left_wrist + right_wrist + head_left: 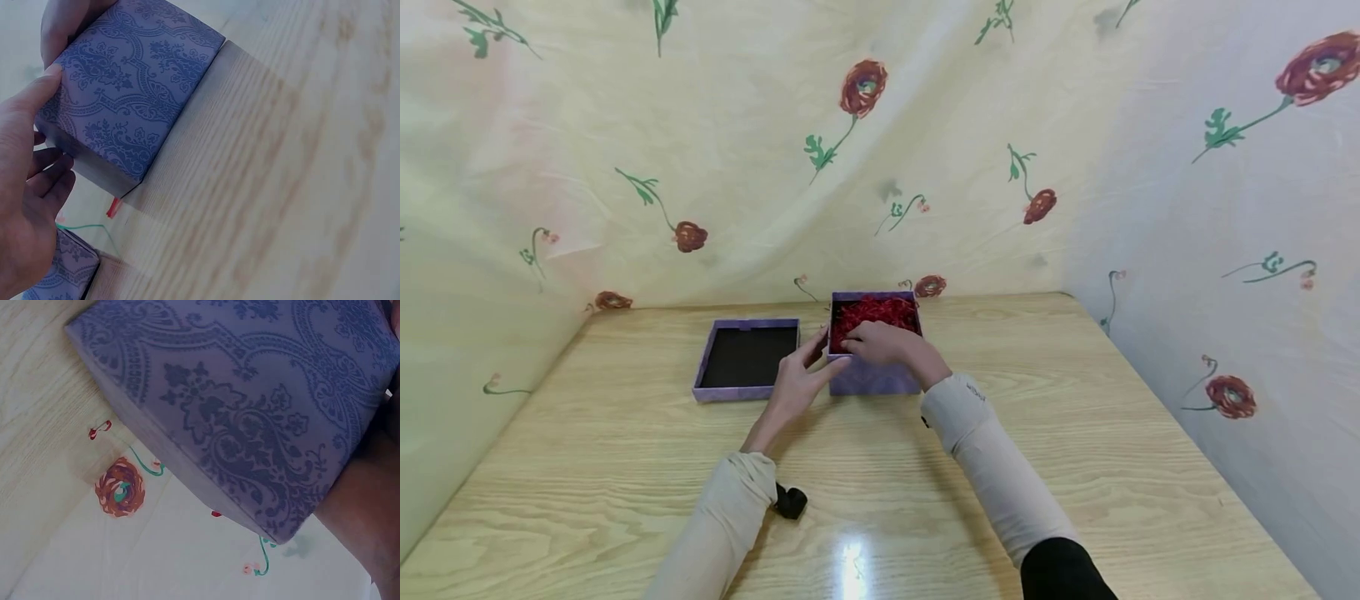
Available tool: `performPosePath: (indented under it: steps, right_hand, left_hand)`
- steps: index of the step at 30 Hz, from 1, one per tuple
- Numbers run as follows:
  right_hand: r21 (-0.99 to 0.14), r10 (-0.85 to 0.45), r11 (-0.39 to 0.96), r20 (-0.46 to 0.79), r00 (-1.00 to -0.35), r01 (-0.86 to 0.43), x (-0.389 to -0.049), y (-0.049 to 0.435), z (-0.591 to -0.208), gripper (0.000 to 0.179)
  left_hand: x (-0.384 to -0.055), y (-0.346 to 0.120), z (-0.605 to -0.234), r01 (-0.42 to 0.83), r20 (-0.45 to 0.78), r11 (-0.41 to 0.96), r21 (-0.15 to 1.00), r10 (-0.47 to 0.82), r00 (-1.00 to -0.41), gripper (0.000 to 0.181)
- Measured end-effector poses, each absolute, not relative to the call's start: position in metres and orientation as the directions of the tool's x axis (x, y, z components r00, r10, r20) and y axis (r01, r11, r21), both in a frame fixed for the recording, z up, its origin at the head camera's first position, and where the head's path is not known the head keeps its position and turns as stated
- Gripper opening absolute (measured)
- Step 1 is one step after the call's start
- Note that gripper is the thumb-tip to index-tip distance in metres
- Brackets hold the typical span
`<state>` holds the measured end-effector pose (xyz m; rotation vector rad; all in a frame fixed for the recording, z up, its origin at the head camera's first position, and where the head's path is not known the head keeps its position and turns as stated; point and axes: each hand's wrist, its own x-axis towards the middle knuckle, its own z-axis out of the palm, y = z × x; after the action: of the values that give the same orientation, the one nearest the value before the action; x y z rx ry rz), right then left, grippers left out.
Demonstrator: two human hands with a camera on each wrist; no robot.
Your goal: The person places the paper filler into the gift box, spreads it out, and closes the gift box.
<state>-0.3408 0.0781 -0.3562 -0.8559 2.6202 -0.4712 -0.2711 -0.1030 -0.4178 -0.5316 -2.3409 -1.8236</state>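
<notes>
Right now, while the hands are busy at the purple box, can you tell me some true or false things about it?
1. The right hand reaches into the open-topped purple patterned box with red shredded filling. True.
2. The red shredded filling is heaped on the tabletop. False: it is in the box.
3. The shallow purple tray with a black inside lies left of the box in the head view. True.
4. The tray is piled high with red shreds. False: its black inside shows.
5. The left hand grips the box near a corner. True.
6. The box is covered by a lid. False: its top is open.
</notes>
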Motion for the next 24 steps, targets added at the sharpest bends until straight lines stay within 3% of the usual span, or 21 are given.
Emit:
performPosePath:
  steps: [9,18,24]
  right_hand:
    - [-0.488,-0.622,0.732,-0.191,-0.759,-0.477,-0.343,0.080,-0.354,0.050]
    - [-0.518,-0.594,0.715,-0.096,-0.799,-0.470,-0.349,0.072,-0.358,0.024]
    - [-0.458,-0.537,0.762,-0.053,-0.842,-0.457,-0.354,0.063,-0.363,0.023]
  left_hand:
    - [-0.270,-0.103,-0.414,0.336,0.297,0.226,0.914,0.188,-0.936,0.070]
    - [-0.291,-0.107,-0.445,0.355,0.324,0.205,0.912,0.169,-0.931,0.070]
    - [-0.291,-0.107,-0.448,0.377,0.348,0.207,0.903,0.163,-0.923,0.068]
